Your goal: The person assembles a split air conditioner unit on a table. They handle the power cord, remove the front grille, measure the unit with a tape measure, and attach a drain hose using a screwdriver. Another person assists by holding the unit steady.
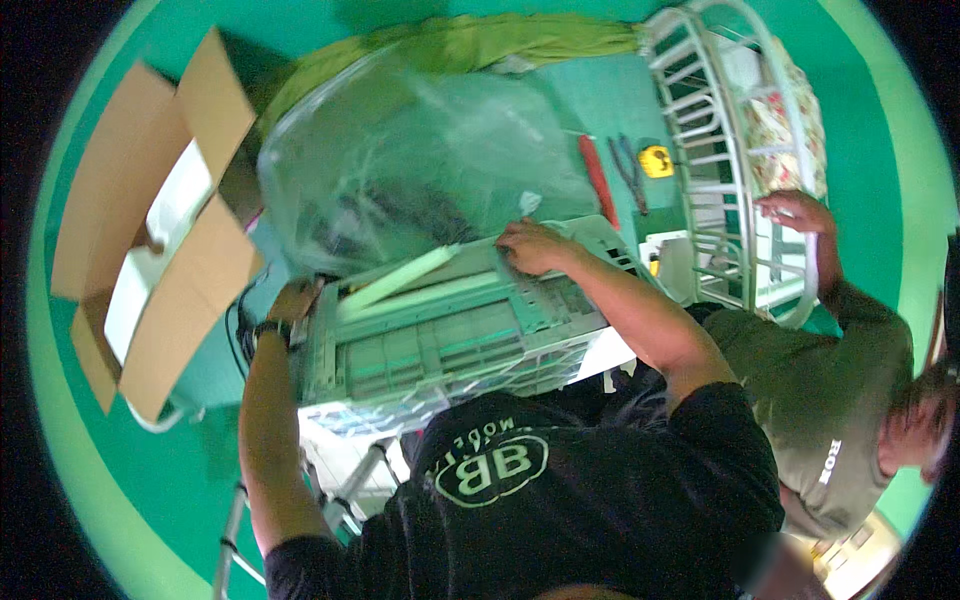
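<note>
On the teal-covered table (610, 95), just in front of the person in the black shirt (590, 500), I see a pale grey-green plastic housing (420, 350) with a grid in its face. It lies at the near side of the table, between the two hands. A pale strip (405, 278) lies slanted along its far part. Beyond the housing is spread a big sheet of clear plastic (440, 150), and behind this, a yellow-green cloth (480, 38). To the right of the sheet are a red tool (598, 180), dark pliers (630, 175) and a yellow tape measure (656, 161). A white tubular rack (697, 130) stands near them, with a flowered cloth (785, 140) at its far side. A co-worker's hand (797, 210) is at its rail. On the left, a cardboard box (108, 190) is open, with white foam (182, 190) inside.

The right hand (537, 248) rests on the far edge of the housing, with fingers bent; I cannot tell if they grip it. The left hand (290, 300) is at the left end, dark and blurred, so its grip also I cannot judge. What lies under the plastic sheet is difficult to make out, and the arms cover parts of the housing. Below, the body hides most of some metal tubes (232, 535).
</note>
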Tool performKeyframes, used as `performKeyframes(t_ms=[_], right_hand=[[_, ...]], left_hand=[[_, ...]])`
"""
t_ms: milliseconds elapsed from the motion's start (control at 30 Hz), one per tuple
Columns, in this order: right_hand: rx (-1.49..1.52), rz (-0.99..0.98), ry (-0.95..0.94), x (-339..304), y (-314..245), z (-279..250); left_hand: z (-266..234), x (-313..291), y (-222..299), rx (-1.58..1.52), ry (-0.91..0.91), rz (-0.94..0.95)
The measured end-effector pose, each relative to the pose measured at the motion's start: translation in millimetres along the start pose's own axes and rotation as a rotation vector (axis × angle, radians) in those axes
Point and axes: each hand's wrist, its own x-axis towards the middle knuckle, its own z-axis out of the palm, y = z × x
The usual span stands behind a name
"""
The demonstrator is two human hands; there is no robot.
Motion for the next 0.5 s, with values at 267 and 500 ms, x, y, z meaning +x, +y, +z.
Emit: performKeyframes(t_ms=[267,500], right_hand=[[-0.013,0.994,0.834,-77,246,-61],[0.0,1.212,0.612,-94,341,-26]], left_hand=[[-77,-101,133,-0.096,0.268,0.09],[-55,-165,149,-0.088,0.445,0.087]])
